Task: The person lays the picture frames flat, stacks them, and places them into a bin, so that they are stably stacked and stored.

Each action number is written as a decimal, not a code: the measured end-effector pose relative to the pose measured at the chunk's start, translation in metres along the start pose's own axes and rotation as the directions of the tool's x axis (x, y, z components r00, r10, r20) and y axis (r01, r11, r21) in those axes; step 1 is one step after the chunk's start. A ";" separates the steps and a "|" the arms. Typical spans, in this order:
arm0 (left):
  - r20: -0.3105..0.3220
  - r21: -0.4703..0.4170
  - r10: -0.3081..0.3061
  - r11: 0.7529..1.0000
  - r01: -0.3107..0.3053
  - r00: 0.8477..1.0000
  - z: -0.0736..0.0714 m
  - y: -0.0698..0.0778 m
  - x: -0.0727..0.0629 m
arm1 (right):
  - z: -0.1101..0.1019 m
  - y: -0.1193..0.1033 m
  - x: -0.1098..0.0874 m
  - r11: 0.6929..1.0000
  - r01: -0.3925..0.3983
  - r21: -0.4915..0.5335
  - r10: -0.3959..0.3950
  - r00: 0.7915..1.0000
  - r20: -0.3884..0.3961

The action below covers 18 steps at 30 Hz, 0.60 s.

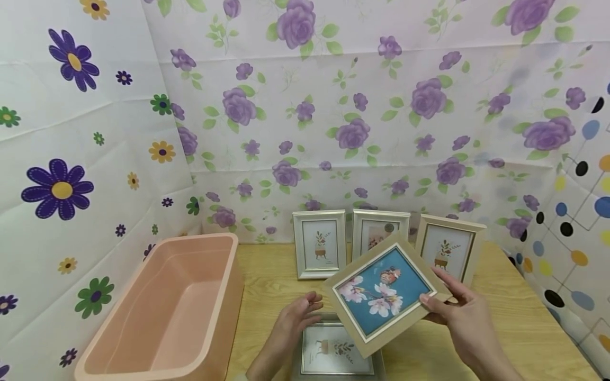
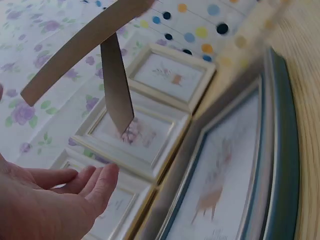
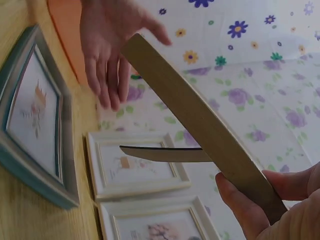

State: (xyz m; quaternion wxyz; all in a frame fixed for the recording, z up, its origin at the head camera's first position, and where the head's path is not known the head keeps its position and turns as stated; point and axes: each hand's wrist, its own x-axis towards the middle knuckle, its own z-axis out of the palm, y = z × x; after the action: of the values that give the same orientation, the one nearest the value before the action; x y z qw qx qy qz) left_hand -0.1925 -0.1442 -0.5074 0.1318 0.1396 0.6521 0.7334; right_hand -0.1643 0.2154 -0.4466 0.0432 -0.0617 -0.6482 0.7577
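Observation:
My right hand (image 1: pixel 469 320) grips a picture frame (image 1: pixel 381 288) at its right corner, thumb on the front and fingers behind. The frame is tan, with a blue picture of pink blossoms, and hangs tilted in the air. Its back stand sticks out in the right wrist view, where the frame (image 3: pixel 200 120) shows edge-on. Left of it, my left hand (image 1: pixel 290 325) holds nothing, its fingers (image 2: pixel 102 187) loosely extended, apart from the frame. Below lies a silver-grey picture frame (image 1: pixel 337 346) with a plant picture; its outer side (image 3: pixel 30 172) looks teal.
At the back stand three picture frames: a white one (image 1: pixel 320 246) on the left, another white one (image 1: pixel 380 214) in the middle, and a cream one (image 1: pixel 450 222) on the right. A pink plastic tub (image 1: pixel 224 312) occupies the left of the wooden table (image 1: pixel 267 264). Patterned cloths hang around it.

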 end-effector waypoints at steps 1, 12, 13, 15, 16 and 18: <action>0.021 -0.052 -0.017 0.998 0.018 1.000 0.000 0.000 0.002 | 0.003 0.001 -0.001 1.000 -0.017 0.000 0.017 1.000 0.003; 0.074 -0.319 -0.117 0.938 0.134 0.990 0.009 0.004 0.014 | 0.024 0.007 -0.006 0.983 -0.186 0.003 0.186 0.983 0.007; 0.064 -0.328 -0.114 0.936 0.129 0.991 0.009 0.004 0.013 | 0.024 0.008 -0.006 0.982 -0.190 0.000 0.190 0.982 0.005; 0.037 -0.347 -0.105 0.931 0.111 0.994 0.009 0.003 0.012 | 0.024 0.009 -0.005 0.981 -0.195 -0.005 0.195 0.981 -0.004; 0.023 -0.356 -0.100 0.929 0.102 0.995 0.009 0.003 0.012 | 0.024 0.010 -0.005 0.981 -0.196 -0.006 0.196 0.981 -0.009; -0.001 -0.374 -0.091 0.924 0.084 0.996 0.009 0.003 0.011 | 0.024 0.013 -0.004 0.980 -0.198 -0.004 0.198 0.980 -0.025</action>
State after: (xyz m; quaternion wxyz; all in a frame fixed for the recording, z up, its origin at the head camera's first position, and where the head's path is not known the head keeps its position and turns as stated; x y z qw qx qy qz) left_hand -0.1998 -0.1323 -0.5032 0.1825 0.0760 0.5075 0.8386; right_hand -0.1633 0.1893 -0.4555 -0.0249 -0.1351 -0.6408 0.7553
